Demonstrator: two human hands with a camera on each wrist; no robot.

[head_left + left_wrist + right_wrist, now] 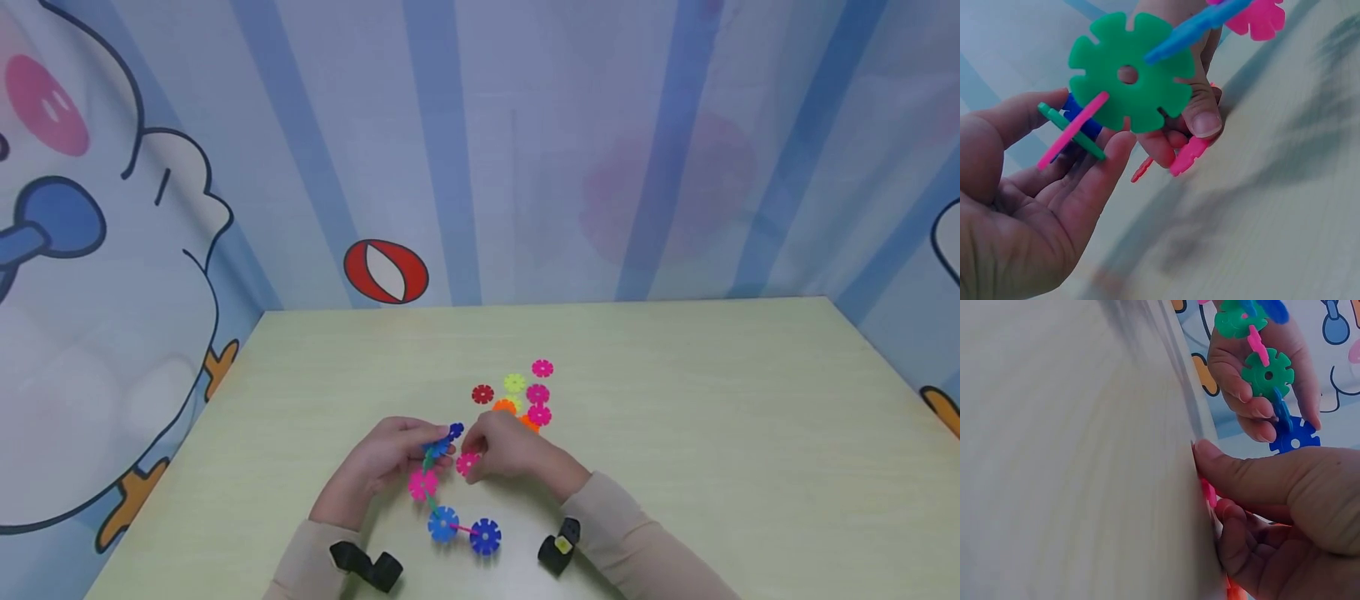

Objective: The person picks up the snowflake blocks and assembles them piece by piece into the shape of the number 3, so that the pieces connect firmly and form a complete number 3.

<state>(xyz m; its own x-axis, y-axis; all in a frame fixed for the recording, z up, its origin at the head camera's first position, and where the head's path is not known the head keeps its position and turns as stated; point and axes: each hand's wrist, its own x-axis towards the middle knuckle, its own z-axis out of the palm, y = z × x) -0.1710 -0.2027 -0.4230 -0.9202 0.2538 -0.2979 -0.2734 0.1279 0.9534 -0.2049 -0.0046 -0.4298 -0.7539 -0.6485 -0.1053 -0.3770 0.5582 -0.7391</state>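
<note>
My left hand (399, 450) pinches one end of a chain of notched plastic discs between thumb and fingers. A dark blue disc (1296, 435) is at the gripped end, followed by lighter blue, green and pink ones. From the hand the chain curves toward me, past a pink disc (423, 484) and a light blue disc (443, 524), to a blue disc (486, 537). Just right of it, my right hand (504, 446) pinches a single pink disc (468, 463) between thumb and fingertips. That pink disc (1189, 156) is apart from the chain.
Beyond my right hand lie loose discs: a dark red disc (482, 394), a yellow disc (514, 382), an orange disc (529, 423) and several pink ones, such as a pink disc (542, 368). The pale table (712, 400) meets a striped cartoon backdrop (525, 167).
</note>
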